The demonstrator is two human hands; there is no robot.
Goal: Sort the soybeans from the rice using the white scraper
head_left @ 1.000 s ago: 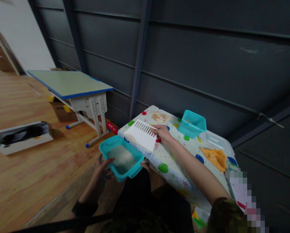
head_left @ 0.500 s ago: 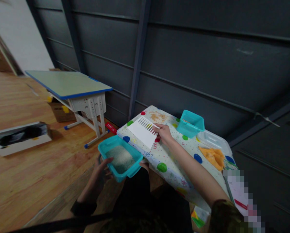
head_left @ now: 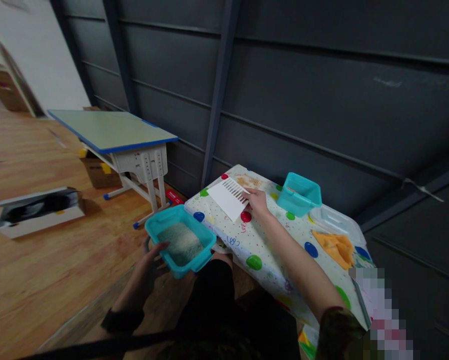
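My left hand (head_left: 151, 265) grips the left side of a turquoise plastic bin (head_left: 199, 262), thumb over the rim and fingers beneath. White, rice-like grains (head_left: 181, 241) lie inside it. The bin is held off the near left edge of a table with a balloon-print tablecloth (head_left: 271, 240). On that table my right hand (head_left: 257, 202) is closed on the right edge of a white slotted card (head_left: 226, 204), with a row of narrow slits along its far side. Just behind the card, partly hidden by it, are scattered tan grains (head_left: 249, 180).
A second turquoise bin (head_left: 299, 195) stands at the table's back, beside a clear plastic lid (head_left: 339, 222) and an orange cloth (head_left: 335, 247). A dark panelled wall (head_left: 303, 90) rises behind. To the left are a school desk (head_left: 111, 131) and an open white box (head_left: 40, 212).
The view has shifted slightly. The left hand and bin have moved a little left, away from the table edge. The slotted card has slid slightly away from me, toward the tan grains.
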